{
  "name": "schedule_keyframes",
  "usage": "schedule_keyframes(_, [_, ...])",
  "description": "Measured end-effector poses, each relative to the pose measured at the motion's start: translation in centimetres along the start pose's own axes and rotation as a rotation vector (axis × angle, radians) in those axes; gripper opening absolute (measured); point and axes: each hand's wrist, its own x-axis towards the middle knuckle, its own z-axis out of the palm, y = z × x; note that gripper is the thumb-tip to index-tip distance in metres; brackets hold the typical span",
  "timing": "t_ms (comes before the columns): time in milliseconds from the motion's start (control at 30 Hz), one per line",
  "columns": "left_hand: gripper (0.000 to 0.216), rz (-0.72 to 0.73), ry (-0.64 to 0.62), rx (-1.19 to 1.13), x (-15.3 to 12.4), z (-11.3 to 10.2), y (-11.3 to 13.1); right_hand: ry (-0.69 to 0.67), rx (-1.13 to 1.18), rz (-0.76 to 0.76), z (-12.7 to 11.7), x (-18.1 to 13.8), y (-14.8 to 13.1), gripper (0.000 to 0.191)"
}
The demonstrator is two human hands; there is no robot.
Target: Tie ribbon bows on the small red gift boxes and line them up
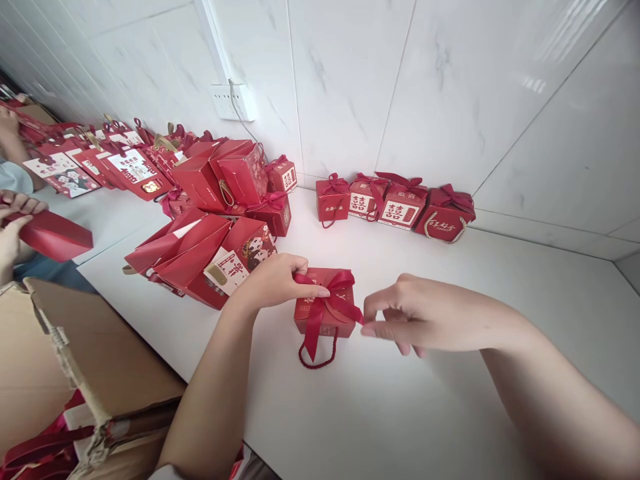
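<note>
A small red gift box [323, 319] stands on the white table [450, 373] in front of me, with a red ribbon bow [334, 295] across its top and a red cord handle [317, 359] hanging at its front. My left hand [274, 280] pinches one loop of the ribbon at the box's top left. My right hand [415, 321] pinches the ribbon's end at the box's right side. Both hands are closed on the ribbon.
A row of finished red boxes [395, 203] lines the tiled wall. A heap of flat red boxes and bags [200, 253] lies to the left. An open cardboard carton [85, 373] stands at lower left. Another person's hands [13, 223] hold a red box [53, 235] at the far left.
</note>
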Motion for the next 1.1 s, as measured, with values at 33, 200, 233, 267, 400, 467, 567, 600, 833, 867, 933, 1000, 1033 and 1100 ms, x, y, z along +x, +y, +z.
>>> schedule_keyframes(33, [0.067,-0.005,-0.002,0.015,-0.1,0.0,0.1,0.063,-0.048,0.025,-0.1,0.1,0.2,0.030])
schedule_keyframes(200, [0.061,0.032,-0.088,-0.006,-0.4,-0.6,0.0,0.257,-0.093,0.107,-0.3,1.3,1.4,0.023])
schedule_keyframes(233, [0.056,0.044,-0.143,-0.051,-0.5,-0.7,0.0,0.292,-0.045,0.109,-0.3,1.6,1.6,0.021])
schedule_keyframes(267, [0.050,0.053,-0.201,-0.104,-0.5,-0.9,-0.1,0.313,0.021,0.107,-0.4,1.9,1.8,0.025])
schedule_keyframes(400, [0.035,0.088,-0.321,-0.234,-0.8,-1.3,-0.1,0.152,0.367,0.069,-0.8,3.3,2.9,0.037])
schedule_keyframes(467, [0.035,0.097,-0.324,-0.234,-0.8,-1.6,-0.2,0.030,0.501,0.033,-0.9,4.0,3.6,0.035])
schedule_keyframes(567, [0.035,0.075,-0.364,-0.232,-0.8,-2.0,-0.5,-0.050,0.639,-0.064,-0.8,4.8,4.5,0.031])
schedule_keyframes(600, [0.036,0.065,-0.377,-0.234,-0.8,-2.1,-0.6,-0.044,0.678,-0.097,-0.7,5.0,4.6,0.030])
schedule_keyframes(833, [0.052,0.024,-0.258,-0.185,-0.3,-1.3,-0.3,0.020,0.693,-0.120,-0.5,5.4,4.9,0.035])
schedule_keyframes(867, [0.053,0.012,-0.234,-0.161,-0.3,-1.0,-0.2,0.022,0.684,-0.108,-0.5,5.5,5.0,0.036])
schedule_keyframes(933, [0.054,-0.003,-0.223,-0.130,-0.2,-0.7,0.1,0.015,0.670,-0.089,-0.5,5.5,5.1,0.037])
schedule_keyframes(1000, [0.053,-0.001,-0.237,-0.116,-0.2,-0.5,0.2,-0.001,0.653,-0.073,-0.5,5.6,5.2,0.037])
schedule_keyframes(1033, [0.053,0.005,-0.236,-0.108,-0.2,-0.5,0.1,0.000,0.639,-0.065,-0.4,5.7,5.3,0.038])
schedule_keyframes(1100, [0.053,0.016,-0.219,-0.084,-0.2,-0.5,0.1,0.017,0.607,-0.045,-0.4,5.8,5.4,0.039])
